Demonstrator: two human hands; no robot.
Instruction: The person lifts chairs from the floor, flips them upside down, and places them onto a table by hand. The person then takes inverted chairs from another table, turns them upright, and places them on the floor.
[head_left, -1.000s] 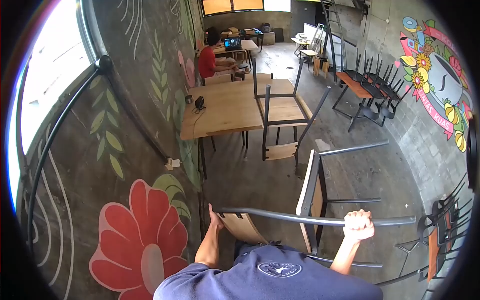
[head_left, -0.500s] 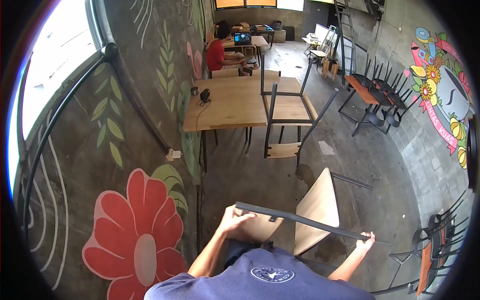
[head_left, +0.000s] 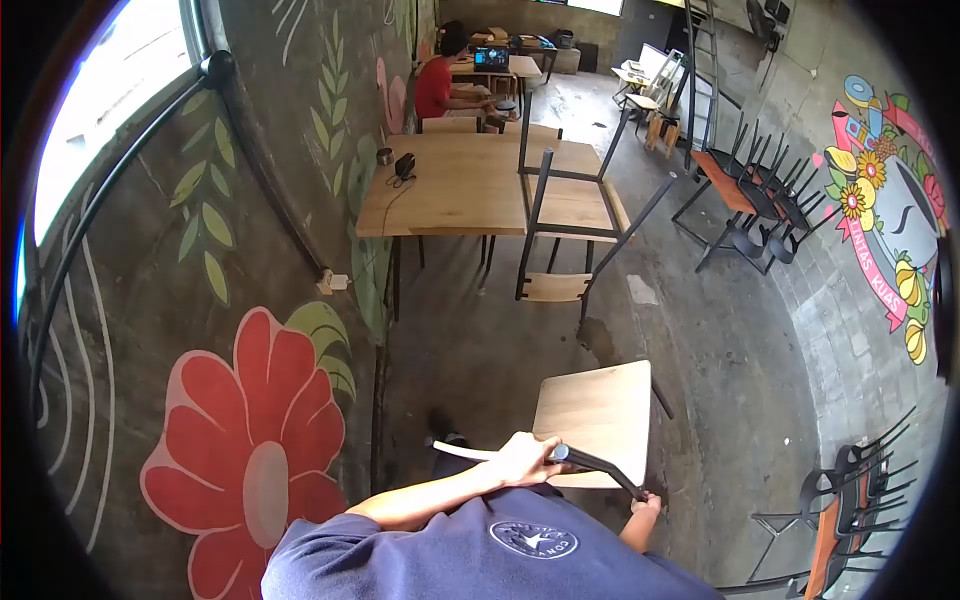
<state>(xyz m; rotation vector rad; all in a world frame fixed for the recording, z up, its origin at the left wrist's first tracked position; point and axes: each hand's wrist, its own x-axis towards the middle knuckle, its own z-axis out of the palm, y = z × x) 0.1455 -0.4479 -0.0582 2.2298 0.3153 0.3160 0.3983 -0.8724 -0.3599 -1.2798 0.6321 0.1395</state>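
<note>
A chair (head_left: 597, 412) with a light wooden seat and black metal frame stands upright on the concrete floor right in front of me. My left hand (head_left: 522, 461) grips the top of its backrest, where the curved wooden slat meets the black bar. My right hand (head_left: 644, 505) holds the lower right end of that black bar, partly hidden behind my shirt. The chair's legs are mostly hidden beneath the seat.
A wooden table (head_left: 440, 190) stands ahead with an upturned chair (head_left: 565, 215) hung on its edge. A painted wall with a red flower (head_left: 240, 440) runs along my left. Stacked chairs (head_left: 760, 205) line the right wall; more (head_left: 845, 500) sit near right. A person in red (head_left: 440, 80) sits far back.
The chair has swung from lying tilted in the air to standing upright on the floor. Both my hands came down and closer to my body with the backrest.
</note>
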